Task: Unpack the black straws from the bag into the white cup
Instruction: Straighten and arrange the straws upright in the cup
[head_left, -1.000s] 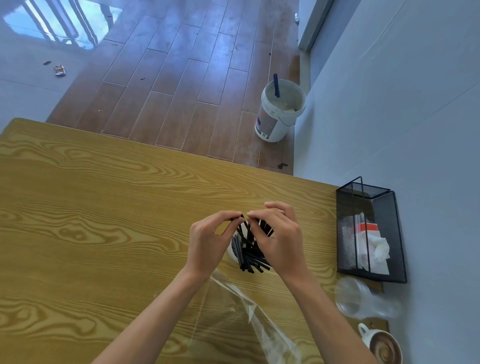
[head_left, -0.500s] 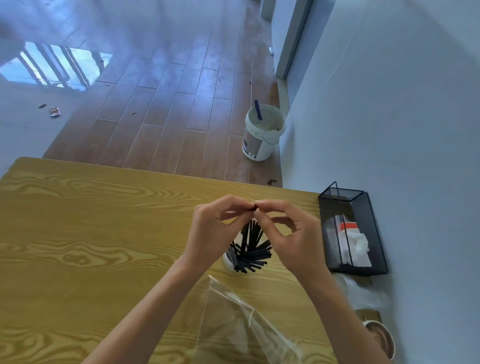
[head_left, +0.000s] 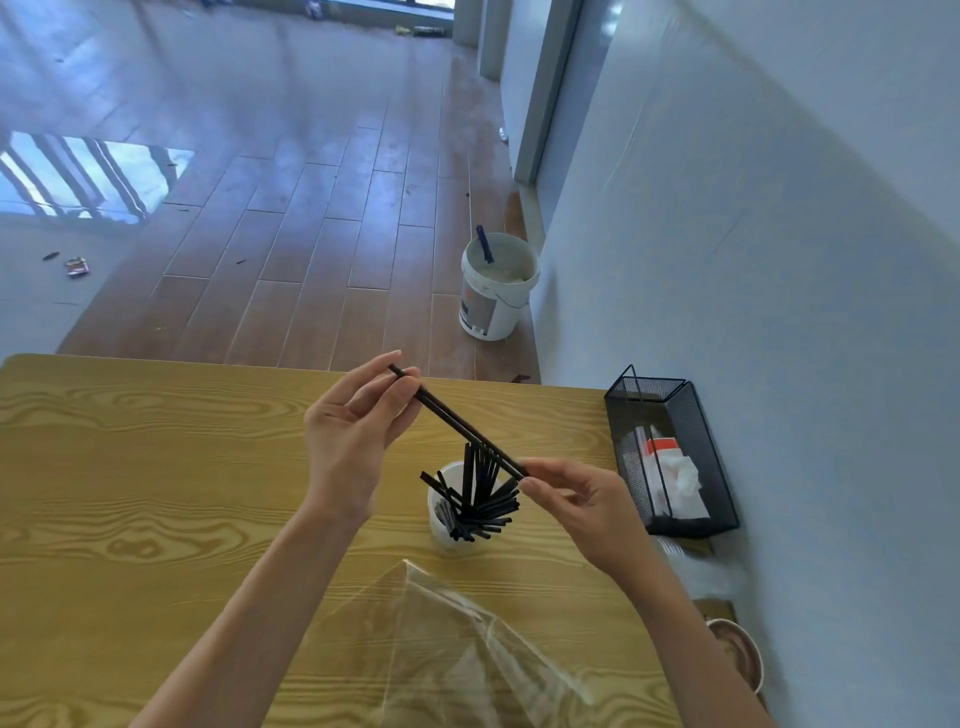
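Black straws (head_left: 457, 425) pinched at each end by our left hand (head_left: 353, 436) and right hand (head_left: 582, 499); next we drop them into the white cup (head_left: 441, 525).

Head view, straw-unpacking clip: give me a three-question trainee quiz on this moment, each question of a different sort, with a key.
1. True or false: the white cup already holds many black straws.
2. Multiple choice: the raised black straws are held by A) the left hand only, B) the right hand only, C) both hands, one at each end.
3. Fill in: the clear plastic bag lies on the table on the ______ side of the cup.

Key: 1 true. 2 C. 3 near (the person's side).
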